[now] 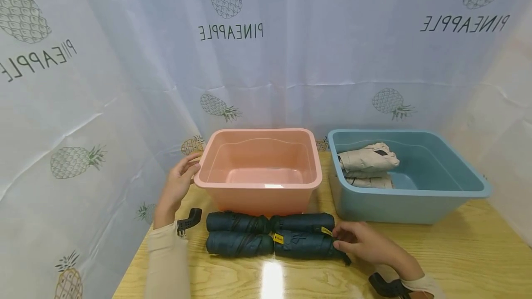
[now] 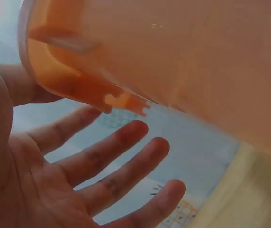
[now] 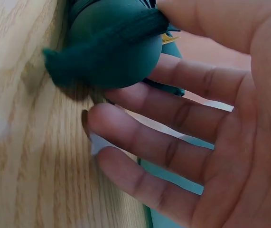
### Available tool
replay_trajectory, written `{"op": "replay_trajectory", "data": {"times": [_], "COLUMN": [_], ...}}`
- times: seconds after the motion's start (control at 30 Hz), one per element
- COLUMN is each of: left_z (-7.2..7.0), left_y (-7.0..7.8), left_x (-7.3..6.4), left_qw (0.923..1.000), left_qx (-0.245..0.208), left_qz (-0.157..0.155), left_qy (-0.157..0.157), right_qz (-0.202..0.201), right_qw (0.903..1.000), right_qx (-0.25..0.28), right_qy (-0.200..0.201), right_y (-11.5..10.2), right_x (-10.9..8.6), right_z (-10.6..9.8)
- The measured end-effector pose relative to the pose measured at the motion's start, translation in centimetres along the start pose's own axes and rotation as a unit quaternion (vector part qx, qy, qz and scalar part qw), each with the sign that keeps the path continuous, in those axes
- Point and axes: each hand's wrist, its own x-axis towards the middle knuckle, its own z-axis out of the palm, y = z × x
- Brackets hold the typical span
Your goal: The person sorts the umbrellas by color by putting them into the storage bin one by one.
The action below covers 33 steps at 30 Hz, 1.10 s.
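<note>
Presently, head view: L hand (image 1: pixel 176 188) at left end of pink bin (image 1: pixel 257 200); R hand (image 1: pixel 367 242) at right end of front-right dk roll (image 1: pixel 305 245), one of 4 set 2x2 on table (image 1: pixel 224 278) before pink bin. Blue bin (image 1: pixel 395 207), at right, w/ beige rolls (image 1: pixel 367 158) inside. L wrist: fingers spread wide, gripping nothing; thumb part-hidden, contact unconfirmed. R wrist: fingers slightly bent, thumb + fingertips about roll's end; grip or mere touch, can't tell.
</note>
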Motion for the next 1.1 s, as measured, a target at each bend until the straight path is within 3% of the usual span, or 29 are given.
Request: {"op": "replay_trajectory", "data": {"times": [0.33, 0.57, 0.83, 0.97, 1.1], "left_z": [0.5, 0.6, 0.8, 0.8, 0.8], "left_y": [-1.3, -2.2, -2.8, -3.1, -3.5], "left_x": [0.6, 0.9, 1.1, 1.2, 1.3], "left_qw": [0.9972, 0.9842, 0.9742, 0.9703, 0.9665], "left_qx": [-0.069, -0.161, -0.2, -0.211, -0.219], "left_qz": [-0.007, 0.02, 0.034, 0.038, 0.044], "left_qy": [-0.027, -0.071, -0.099, -0.111, -0.127], "right_qz": [0.001, -0.016, -0.024, -0.014, -0.003], "right_qw": [0.9997, 0.9993, 0.998, 0.9994, 0.9991], "right_qx": [0.008, -0.027, -0.057, -0.029, 0.04], "right_qy": [-0.023, -0.019, -0.017, -0.015, -0.012], "right_y": [0.3, 0.2, 0.1, 0.2, 0.3], "right_x": [-0.2, -0.2, -0.2, -0.2, -0.5], "right_z": [0.2, 0.4, 0.6, 0.6, 0.4]}}
